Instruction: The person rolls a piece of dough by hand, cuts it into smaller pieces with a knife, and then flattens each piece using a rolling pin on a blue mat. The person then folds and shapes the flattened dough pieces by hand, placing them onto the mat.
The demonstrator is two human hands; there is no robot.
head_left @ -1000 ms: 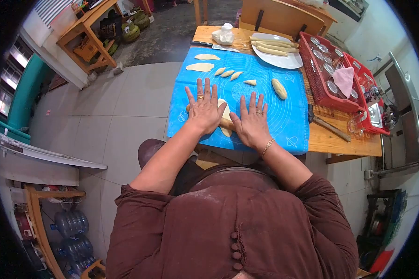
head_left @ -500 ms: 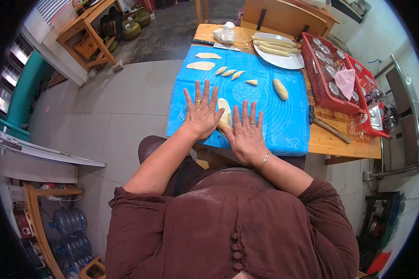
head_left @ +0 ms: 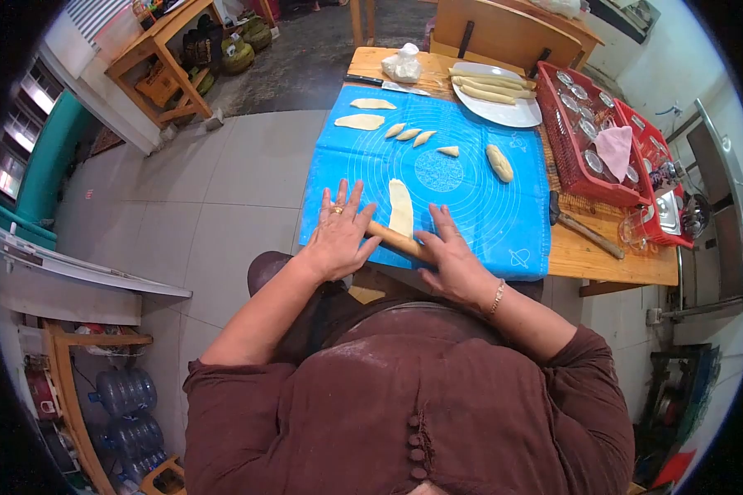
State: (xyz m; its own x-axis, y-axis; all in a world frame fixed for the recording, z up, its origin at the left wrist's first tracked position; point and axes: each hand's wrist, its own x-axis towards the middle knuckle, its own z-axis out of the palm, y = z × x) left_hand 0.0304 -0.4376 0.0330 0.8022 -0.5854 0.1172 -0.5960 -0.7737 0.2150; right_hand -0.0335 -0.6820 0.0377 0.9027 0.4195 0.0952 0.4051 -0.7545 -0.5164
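The left hand (head_left: 337, 238) and right hand (head_left: 461, 262), fingers loosely spread, rest on a rolling pin (head_left: 400, 242) (a flat dough strip (head_left: 400, 208) meets it) over the blue mat (head_left: 491, 224).

The pin (head_left: 398, 241) is smooth wood, the dough (head_left: 401, 210) matt, the mat (head_left: 491, 216) glossy plastic, the table (head_left: 582, 261) smooth wood.

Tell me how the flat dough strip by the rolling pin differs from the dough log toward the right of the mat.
The dough strip is rolled thin and flat; the dough log is thick and rounded. The dough strip lies against the rolling pin, while the dough log lies apart from it. Both are pale and rest on the blue mat.
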